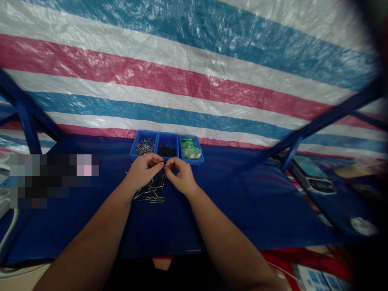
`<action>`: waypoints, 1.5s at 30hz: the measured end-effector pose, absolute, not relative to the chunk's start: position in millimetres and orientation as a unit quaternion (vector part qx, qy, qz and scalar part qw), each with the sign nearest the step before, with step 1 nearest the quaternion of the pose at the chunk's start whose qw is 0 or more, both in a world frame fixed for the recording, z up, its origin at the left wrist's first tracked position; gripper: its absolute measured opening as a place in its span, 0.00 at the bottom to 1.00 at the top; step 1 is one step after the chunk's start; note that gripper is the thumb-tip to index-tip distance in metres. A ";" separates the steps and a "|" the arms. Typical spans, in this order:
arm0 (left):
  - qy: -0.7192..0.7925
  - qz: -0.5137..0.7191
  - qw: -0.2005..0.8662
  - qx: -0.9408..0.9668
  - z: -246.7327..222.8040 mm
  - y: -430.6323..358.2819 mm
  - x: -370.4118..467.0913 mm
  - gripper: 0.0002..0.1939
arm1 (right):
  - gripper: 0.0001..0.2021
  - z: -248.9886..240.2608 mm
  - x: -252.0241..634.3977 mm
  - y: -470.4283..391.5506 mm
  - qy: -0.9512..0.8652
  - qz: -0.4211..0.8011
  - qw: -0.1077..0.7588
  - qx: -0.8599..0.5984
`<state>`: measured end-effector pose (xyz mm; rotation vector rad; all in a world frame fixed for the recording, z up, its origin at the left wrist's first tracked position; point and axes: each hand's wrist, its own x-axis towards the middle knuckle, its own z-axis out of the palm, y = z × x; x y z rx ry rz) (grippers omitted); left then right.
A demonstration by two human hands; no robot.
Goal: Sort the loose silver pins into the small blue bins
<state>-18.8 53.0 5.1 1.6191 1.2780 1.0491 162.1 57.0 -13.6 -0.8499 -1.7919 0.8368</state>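
Note:
My left hand [144, 170] and my right hand [180, 174] meet at the fingertips just in front of the bins. Each is closed in a pinch, and whatever is between the fingers is too small to make out. Below them, a loose pile of thin silver metal pins [151, 193] lies on the table, partly covered by my left hand. Behind my hands, a blue bin [132, 150] holds many short silver metal pieces. The middle blue bin [167, 138] contains small black parts, and the right blue bin [194, 162] holds green and clear plastic packets [190, 148].
The blue table [236, 202] ends at a striped plastic sheet [182, 81]. Blue metal frame bars [291, 155] stand at both sides. At the right is a scale [317, 178] with a crumpled white item [363, 225] nearer. A blurred-out patch [51, 178] covers the left side.

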 end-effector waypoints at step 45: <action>0.643 0.058 0.205 0.736 10.5 45.9 -76.3 0.15 | 0.05 -2.4 180.5 56.7 -0.897 0.203 0.175 -0.352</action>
